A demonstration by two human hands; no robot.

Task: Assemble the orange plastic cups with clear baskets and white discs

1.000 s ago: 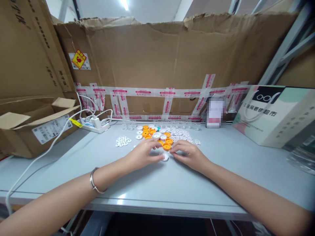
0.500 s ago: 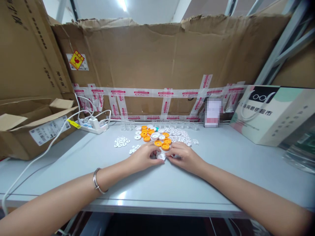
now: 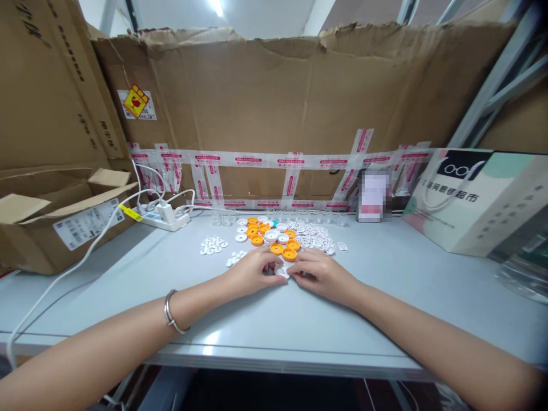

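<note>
The left hand [image 3: 252, 270] pinches a small white cup [image 3: 281, 270] at or just above the table [image 3: 274, 319]; the right hand [image 3: 327, 275] bends its fingers against it, whether gripping anything I cannot tell. This piece looks unfinished, and beyond it orange wheels [image 3: 289, 255], white pegs [image 3: 213, 246] and flat white pieces [image 3: 314, 238] lie loose.

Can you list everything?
white piece: one, white, middle
rings: many, orange and white, middle
flat pieces: many, white, middle
small pieces: many, white, middle-left
clear pieces: several, clear, back
phone: one, blurred, back
bag: one, white-green, right
container: one, clear, right
power strip: one, white, left
cables: several, white, left
open box: one, brown, left
cardboard: much, brown, behind
tape: strips, white-pink, back
table: one, grey, below
lamp: one, white, top
poles: several, grey, top
bracelet: one, silver, left
left hand, right hand: two, bare, middle
</note>
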